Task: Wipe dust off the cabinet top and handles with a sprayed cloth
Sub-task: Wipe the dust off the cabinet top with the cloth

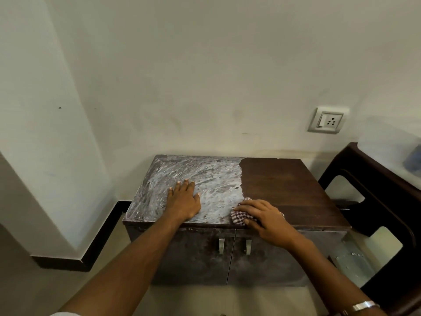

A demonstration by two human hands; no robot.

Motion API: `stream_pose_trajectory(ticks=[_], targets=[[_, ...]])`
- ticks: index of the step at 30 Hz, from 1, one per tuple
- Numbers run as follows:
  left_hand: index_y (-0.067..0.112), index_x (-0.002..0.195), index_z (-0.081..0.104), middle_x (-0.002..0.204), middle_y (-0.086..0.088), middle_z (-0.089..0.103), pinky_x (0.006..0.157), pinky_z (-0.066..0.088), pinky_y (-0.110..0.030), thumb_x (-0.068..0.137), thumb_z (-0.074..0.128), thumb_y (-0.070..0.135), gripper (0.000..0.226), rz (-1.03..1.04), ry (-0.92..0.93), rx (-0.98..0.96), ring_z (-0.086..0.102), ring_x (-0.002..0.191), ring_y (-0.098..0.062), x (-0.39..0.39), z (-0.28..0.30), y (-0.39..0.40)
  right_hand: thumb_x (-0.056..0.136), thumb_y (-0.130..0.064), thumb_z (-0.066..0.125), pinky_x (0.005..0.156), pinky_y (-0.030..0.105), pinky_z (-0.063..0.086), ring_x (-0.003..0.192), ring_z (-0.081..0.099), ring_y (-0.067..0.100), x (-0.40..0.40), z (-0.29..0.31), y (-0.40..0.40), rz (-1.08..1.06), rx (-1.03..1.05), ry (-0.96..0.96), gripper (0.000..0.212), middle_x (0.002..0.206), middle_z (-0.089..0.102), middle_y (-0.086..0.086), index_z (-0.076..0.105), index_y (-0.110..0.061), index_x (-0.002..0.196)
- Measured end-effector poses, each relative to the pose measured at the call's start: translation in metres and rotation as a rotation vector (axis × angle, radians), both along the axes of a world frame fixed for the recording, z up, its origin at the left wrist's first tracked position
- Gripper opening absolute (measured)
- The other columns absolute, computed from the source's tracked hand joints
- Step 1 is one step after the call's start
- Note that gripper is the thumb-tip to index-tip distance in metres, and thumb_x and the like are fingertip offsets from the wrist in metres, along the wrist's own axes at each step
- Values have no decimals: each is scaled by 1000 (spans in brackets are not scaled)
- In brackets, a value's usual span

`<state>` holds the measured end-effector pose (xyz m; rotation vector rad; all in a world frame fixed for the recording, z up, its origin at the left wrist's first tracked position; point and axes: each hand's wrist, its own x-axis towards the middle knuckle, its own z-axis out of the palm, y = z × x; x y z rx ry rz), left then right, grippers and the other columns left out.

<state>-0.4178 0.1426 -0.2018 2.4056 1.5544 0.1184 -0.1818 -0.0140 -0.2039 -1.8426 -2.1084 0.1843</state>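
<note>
Flat on the dusty left half of the low dark-brown wooden cabinet's top [284, 179] lies the left hand [183, 201], fingers straight and spread, palm down, holding nothing. Just beside it, the right hand [264, 216] presses on a crumpled maroon-and-white checked cloth [239, 216] near the front edge of the top, fingers curved over the fabric, right where the grey-white smeared dust meets the clean brown wood. To the right of that line the surface shows dark and wiped. Below the front edge, two small metal handles [221, 245] sit side by side on the cabinet's two doors. A silver bracelet [364, 305] circles the right wrist. On the pale wall behind is a white switch-and-socket plate [328, 120], and a dark brown plastic chair [387, 201] stands at the right.
</note>
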Motion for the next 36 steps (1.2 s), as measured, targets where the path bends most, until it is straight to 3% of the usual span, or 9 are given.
stream_pose_trajectory(ticks=[5, 10, 16, 24, 28, 36], targets=[[19, 156, 2, 164, -3, -5, 121, -4, -47, 103, 21, 42, 61, 1, -4, -3, -7, 150, -25, 0, 0, 2, 99, -41, 45, 109, 37, 27, 136, 30, 13, -17, 11, 19, -70, -21, -37, 41, 147, 38, -17, 42, -42, 140], [19, 156, 2, 164, -3, -5, 121, -3, -47, 103, 20, 43, 61, -1, 3, 3, -7, 150, -26, 5, -1, 7, 98, -42, 45, 109, 37, 29, 136, 29, 11, -15, 5, 14, 13, -17, -10, 41, 147, 38, -18, 42, -44, 139], [19, 156, 3, 164, -4, -4, 121, -3, -48, 103, 20, 43, 61, -18, -8, 14, -7, 150, -26, 8, -2, 8, 99, -41, 45, 109, 35, 26, 138, 29, 16, -7, 12, 42, -106, -34, -64, 42, 149, 37, -14, 41, -42, 140], [20, 156, 3, 164, -4, -4, 121, -3, -48, 103, 19, 43, 61, -22, 0, 21, -7, 150, -26, 14, -5, 17, 98, -43, 44, 110, 42, 31, 136, 30, 13, 6, 5, 36, 3, -40, -26, 41, 148, 38, -17, 41, -46, 139], [20, 156, 4, 164, -4, -3, 121, -4, -48, 103, 19, 43, 60, -24, -3, 34, -6, 150, -27, 14, -4, 17, 99, -41, 44, 107, 37, 27, 138, 28, 16, 3, 11, 53, -88, -37, -77, 41, 149, 36, -15, 40, -43, 140], [20, 156, 4, 164, -4, -2, 121, -3, -48, 103, 19, 44, 60, -22, -15, 25, -6, 150, -26, 13, -4, 19, 99, -41, 45, 109, 37, 29, 137, 30, 13, 4, 5, 45, -16, -25, -50, 41, 149, 37, -17, 41, -42, 140]])
